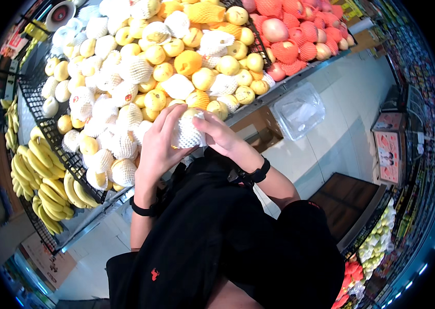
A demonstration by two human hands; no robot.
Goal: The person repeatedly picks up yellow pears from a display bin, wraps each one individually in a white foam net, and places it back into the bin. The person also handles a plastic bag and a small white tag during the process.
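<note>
Between my two hands is a pale yellow round fruit in a white foam net sleeve (189, 132), held at the front edge of the fruit display. My left hand (159, 141) wraps its left side, fingers pointing up. My right hand (219, 135) grips the right side, with the thumb on the sleeve's upper rim. Part of the fruit's top shows above the netting; its underside is hidden. Just beyond my hands lies a heap of yellow round fruit (155, 99), some bare and some in white or orange foam nets (137, 70).
Bananas (40, 162) lie left of a black mesh divider (74, 164). Red-netted fruit (296, 36) fills the far right section. Below the display's edge are an open cardboard box (260, 129) and a clear plastic bag (300, 112). A dark brown panel (343, 208) stands behind on the right.
</note>
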